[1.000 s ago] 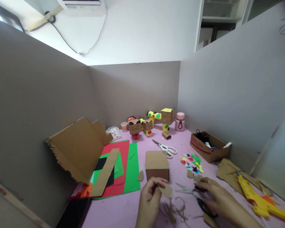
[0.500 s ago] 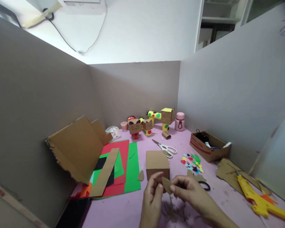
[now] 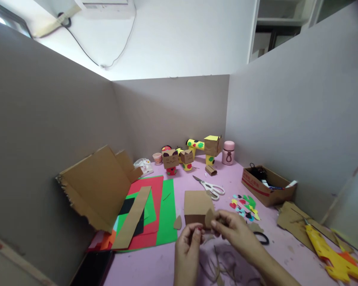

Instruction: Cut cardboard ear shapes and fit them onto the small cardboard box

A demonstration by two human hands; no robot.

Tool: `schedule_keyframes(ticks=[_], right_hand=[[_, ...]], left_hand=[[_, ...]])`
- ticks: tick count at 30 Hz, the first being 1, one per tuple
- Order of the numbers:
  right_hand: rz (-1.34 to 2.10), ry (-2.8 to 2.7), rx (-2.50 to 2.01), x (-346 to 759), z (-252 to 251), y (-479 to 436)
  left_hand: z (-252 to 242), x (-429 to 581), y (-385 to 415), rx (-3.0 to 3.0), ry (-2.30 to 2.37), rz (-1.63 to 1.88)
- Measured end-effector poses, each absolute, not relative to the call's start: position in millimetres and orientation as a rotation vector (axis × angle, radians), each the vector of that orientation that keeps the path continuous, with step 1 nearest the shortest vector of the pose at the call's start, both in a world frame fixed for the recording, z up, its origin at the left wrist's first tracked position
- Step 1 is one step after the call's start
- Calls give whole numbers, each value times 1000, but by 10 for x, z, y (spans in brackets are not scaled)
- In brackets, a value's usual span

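My right hand [image 3: 235, 232] pinches a small pointed cardboard piece [image 3: 209, 218] between thumb and fingers, in front of the cardboard box [image 3: 198, 201]. Just left of it my left hand [image 3: 188, 248] is closed, thumb against the curled fingers. Whether anything small sits in that pinch I cannot make out. A similar leaf-shaped cardboard piece [image 3: 178, 223] lies on the table left of the box. Below the hands are thin curled cardboard scraps [image 3: 219, 270].
White-handled scissors [image 3: 210, 187] lie behind the box. Coloured paper sheets [image 3: 167, 218] and a folded cardboard sheet [image 3: 97, 186] are at left. At right are small paper cutouts [image 3: 246, 206], a black scissor handle [image 3: 262, 238], a carton [image 3: 265, 188] and a yellow glue gun [image 3: 331, 254].
My hands have drawn apart. The pointed cardboard piece, held near both hands before, is now in my right hand, raised slightly. My left hand has let it go.
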State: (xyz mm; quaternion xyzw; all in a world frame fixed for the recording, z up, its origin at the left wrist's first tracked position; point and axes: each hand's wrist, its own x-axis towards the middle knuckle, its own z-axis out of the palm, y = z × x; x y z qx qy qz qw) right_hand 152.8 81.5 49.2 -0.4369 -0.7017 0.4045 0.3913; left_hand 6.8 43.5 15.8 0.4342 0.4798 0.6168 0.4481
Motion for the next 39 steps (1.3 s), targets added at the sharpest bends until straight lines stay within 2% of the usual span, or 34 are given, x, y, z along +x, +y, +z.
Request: schedule_keyframes(ticks=[7, 23, 30, 35, 39], right_hand=[[659, -1765, -1209, 1605, 349, 1243], [612, -1886, -1257, 1599, 262, 1254], [623, -1910, -1289, 1585, 292, 1224], [629, -1931, -1293, 1586, 300, 1229], [630, -1943, -1289, 1590, 285, 1238]], left_hand=[[17, -213, 610, 1063, 1442, 1610], [-33, -559, 891, 1690, 2027, 1140], [-41, -587, 988, 1645, 1993, 1095], [-27, -682, 1073, 1385, 1811, 1242], [184, -739, 1083, 1192, 1606, 1408]])
